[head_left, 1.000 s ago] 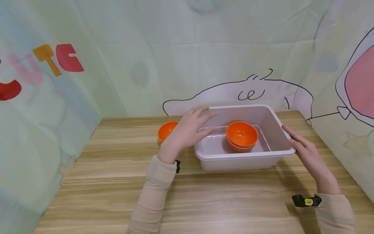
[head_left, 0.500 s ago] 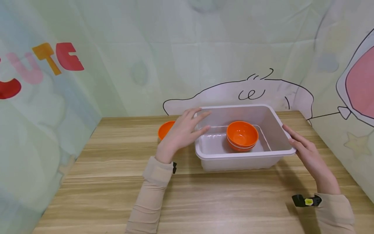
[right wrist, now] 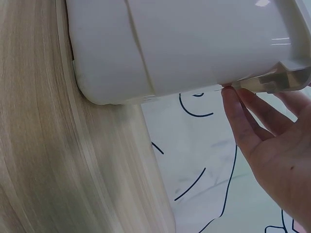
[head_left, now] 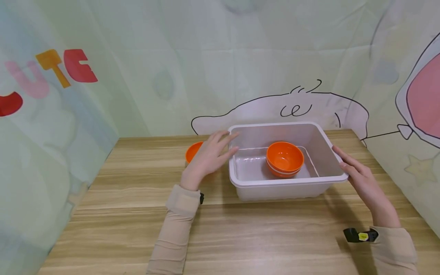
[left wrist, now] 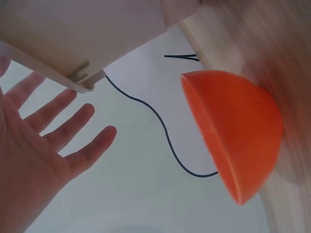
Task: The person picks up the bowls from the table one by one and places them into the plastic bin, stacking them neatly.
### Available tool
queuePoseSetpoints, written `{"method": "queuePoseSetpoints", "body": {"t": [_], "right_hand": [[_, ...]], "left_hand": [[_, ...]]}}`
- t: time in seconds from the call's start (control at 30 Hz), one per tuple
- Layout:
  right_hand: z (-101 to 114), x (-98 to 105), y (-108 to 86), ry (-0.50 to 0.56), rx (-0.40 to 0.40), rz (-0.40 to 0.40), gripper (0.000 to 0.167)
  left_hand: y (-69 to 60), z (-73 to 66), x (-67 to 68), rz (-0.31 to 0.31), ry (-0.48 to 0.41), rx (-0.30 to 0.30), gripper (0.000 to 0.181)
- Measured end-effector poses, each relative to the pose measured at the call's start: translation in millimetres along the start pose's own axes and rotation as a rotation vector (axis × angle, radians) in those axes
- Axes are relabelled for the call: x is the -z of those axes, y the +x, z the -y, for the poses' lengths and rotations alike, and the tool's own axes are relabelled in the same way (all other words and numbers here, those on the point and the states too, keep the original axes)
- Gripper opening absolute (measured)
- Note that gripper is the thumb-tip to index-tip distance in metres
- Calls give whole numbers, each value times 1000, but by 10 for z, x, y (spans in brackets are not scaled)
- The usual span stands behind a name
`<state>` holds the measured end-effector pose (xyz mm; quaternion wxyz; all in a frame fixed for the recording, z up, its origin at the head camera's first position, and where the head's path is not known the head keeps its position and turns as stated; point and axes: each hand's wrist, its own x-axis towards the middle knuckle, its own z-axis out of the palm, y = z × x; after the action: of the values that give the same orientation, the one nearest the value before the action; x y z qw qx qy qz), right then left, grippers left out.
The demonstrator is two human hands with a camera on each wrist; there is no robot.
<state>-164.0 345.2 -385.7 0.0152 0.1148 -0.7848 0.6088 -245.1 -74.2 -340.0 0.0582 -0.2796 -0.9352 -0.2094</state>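
Observation:
A light grey plastic bin stands on the wooden table, with a stack of orange bowls inside, right of its middle. My right hand holds the bin's right rim, fingertips under the lip in the right wrist view and thumb on the rim in the head view. At the left rim, my left hand has its fingers spread and holds nothing. Another orange bowl sits on the table left of the bin, partly hidden behind that hand. The left wrist view shows this bowl apart from the fingers.
The wood-grain table extends left and in front of the bin. Behind it hangs a printed cloth backdrop, which also covers both sides. A black strap is on the right wrist.
My left hand has drawn back to the left and slightly down, from over the bin's inside to its left rim. The right hand, bin and bowls stay in place.

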Motion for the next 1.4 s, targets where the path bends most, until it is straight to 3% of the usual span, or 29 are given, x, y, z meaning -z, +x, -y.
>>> {"method": "queuePoseSetpoints", "body": {"t": [0.47,0.87,1.4], "right_hand": [[20,1,-2,-54,-36,-26,49],[28,4,-3,-84,-47,-27,49],[16,11,-9,-56,-32,-18,50]], "left_hand": [[-56,200,-88,-46,-42,75,53],[-72,327,-136,-52,-33,98,55],[-38,443,-174,57,63,172,64]]}}
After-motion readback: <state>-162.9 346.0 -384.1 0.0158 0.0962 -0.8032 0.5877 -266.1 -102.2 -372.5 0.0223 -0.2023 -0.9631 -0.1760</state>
